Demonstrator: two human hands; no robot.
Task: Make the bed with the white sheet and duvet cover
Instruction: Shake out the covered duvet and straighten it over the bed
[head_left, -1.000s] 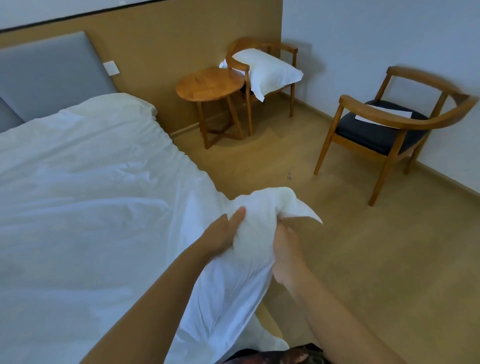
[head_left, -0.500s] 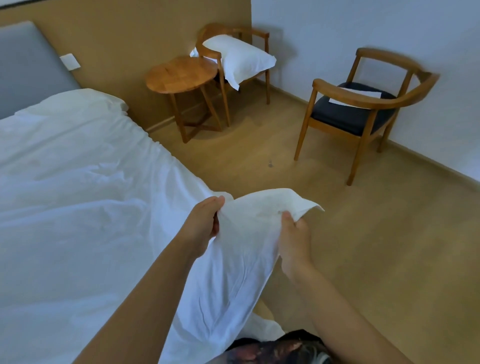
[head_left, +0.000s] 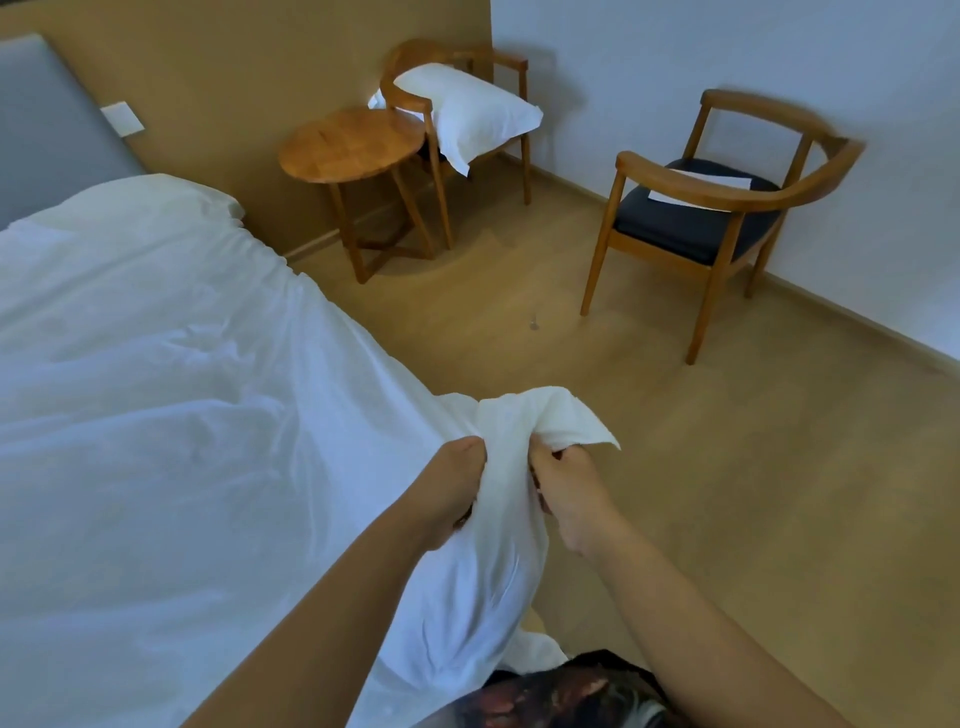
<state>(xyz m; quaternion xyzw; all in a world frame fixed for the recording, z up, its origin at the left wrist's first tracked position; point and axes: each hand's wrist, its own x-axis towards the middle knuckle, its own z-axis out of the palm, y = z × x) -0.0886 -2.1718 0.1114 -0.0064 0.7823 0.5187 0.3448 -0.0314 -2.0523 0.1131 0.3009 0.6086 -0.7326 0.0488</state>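
Wood floor (head_left: 727, 493) right, white sheet (head_left: 182, 415) spread left. Its corner (head_left: 550, 415) is now bunched, not stretched. My left hand (head_left: 452, 493) and right hand (head_left: 566, 493) curl tight around it, so probably tucking next.

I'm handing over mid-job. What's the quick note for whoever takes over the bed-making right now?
Left hand: grips the bunched near corner of the white cloth.
Right hand: grips the same corner, close beside the left.
Cloth: spread over the bed up to the headboard end and wrinkled. I cannot tell whether it is the sheet or the duvet cover.
Done: bed covered.
Left: probably square this corner, smooth the wrinkles, and fetch the pillow from the far chair.
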